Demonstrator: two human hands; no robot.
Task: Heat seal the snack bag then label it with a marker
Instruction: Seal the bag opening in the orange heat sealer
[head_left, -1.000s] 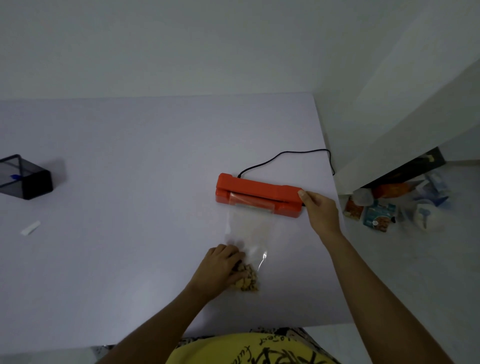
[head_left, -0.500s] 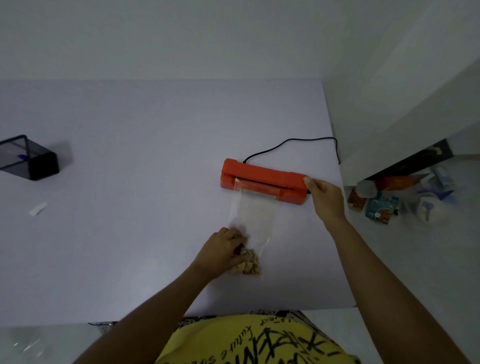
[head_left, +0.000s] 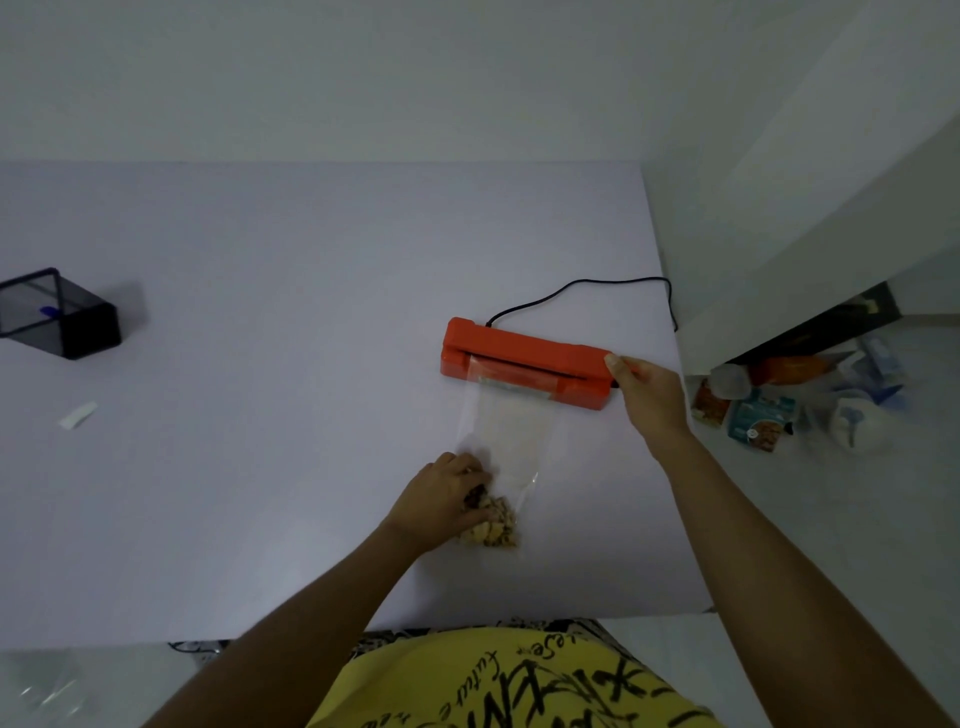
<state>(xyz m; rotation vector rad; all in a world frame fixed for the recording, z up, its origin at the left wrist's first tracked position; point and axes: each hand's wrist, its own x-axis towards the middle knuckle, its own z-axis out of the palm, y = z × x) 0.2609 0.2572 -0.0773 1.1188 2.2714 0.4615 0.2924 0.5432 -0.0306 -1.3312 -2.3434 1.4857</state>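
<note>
An orange heat sealer (head_left: 519, 358) lies on the white table (head_left: 260, 364), right of the middle, with a black cord (head_left: 582, 291) running off the right edge. A clear snack bag (head_left: 509, 431) has its open top tucked into the sealer's slot; its snacks (head_left: 493, 525) are bunched at the near end. My left hand (head_left: 441, 499) grips the bag's bottom left over the snacks. My right hand (head_left: 649, 400) holds the sealer's right end, thumb on top.
A black mesh holder (head_left: 57, 312) with something blue inside stands at the far left, and a small white piece (head_left: 78, 415) lies near it. Packets and bottles (head_left: 763, 410) lie on the floor right of the table. The table's near edge is just before my body.
The sealer's lid has lifted a little, showing a dark slot over the bag's top. Both hands keep their hold. The camera view has shifted slightly.
</note>
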